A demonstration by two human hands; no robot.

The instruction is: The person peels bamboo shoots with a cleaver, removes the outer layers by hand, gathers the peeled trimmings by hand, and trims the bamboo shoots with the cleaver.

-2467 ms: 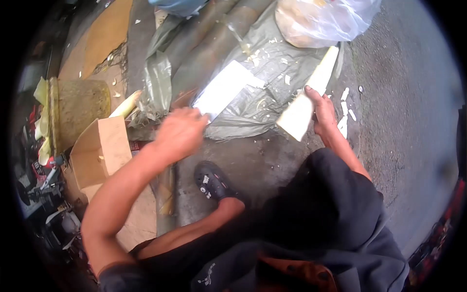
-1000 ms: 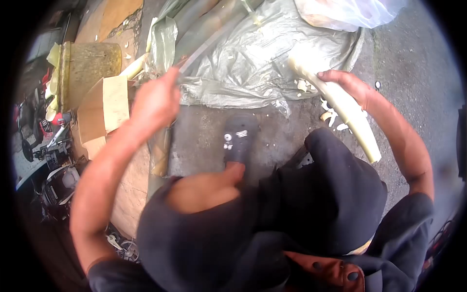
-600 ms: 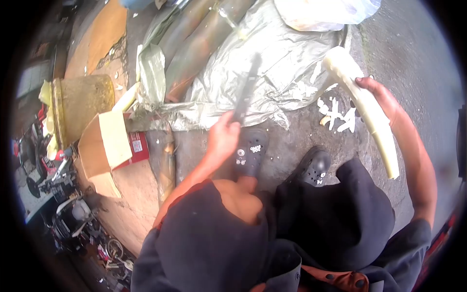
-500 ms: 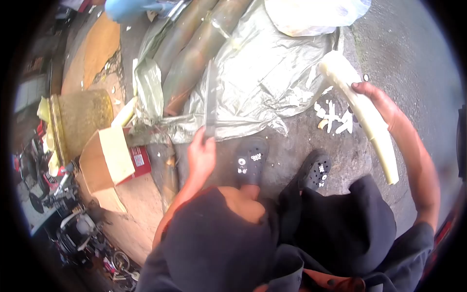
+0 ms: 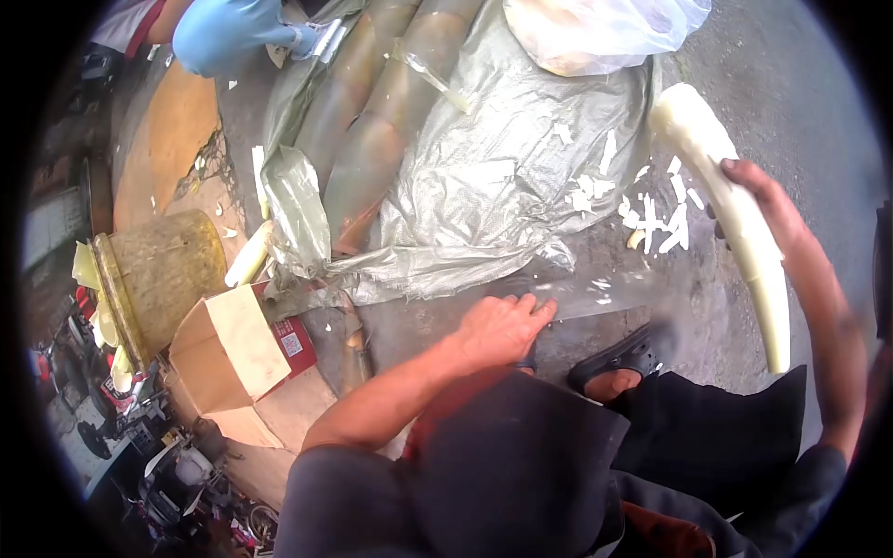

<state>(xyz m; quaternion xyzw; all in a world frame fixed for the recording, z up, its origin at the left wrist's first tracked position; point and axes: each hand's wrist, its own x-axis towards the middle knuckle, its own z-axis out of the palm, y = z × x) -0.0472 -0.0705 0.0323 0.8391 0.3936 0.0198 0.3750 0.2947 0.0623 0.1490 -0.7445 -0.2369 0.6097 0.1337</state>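
Observation:
My left hand (image 5: 507, 327) is closed on a knife (image 5: 609, 296), low over the ground in front of my knee. The blade points right and is blurred by motion; the handle is hidden in my fist. At the right, my right hand (image 5: 765, 197) grips a long, pale peeled shoot (image 5: 744, 223) by its side. The shoot's thick end is up and its narrow end points down. White peelings (image 5: 656, 223) lie on the ground to its left, beside a silvery plastic sheet (image 5: 465, 195).
Large unpeeled shoots (image 5: 367, 144) lie on the sheet, below a filled clear bag (image 5: 605, 33). An open cardboard box (image 5: 223, 358) and a dirty yellow bucket (image 5: 172, 279) stand left. Another person's light-blue clothed leg (image 5: 219, 35) shows at the top left. My shoe (image 5: 633, 353) is near the blade.
The knife has swung from pointing up to pointing right, as my left hand moved right and down. My right hand still holds the shoot, now slightly farther right. More of the other person shows.

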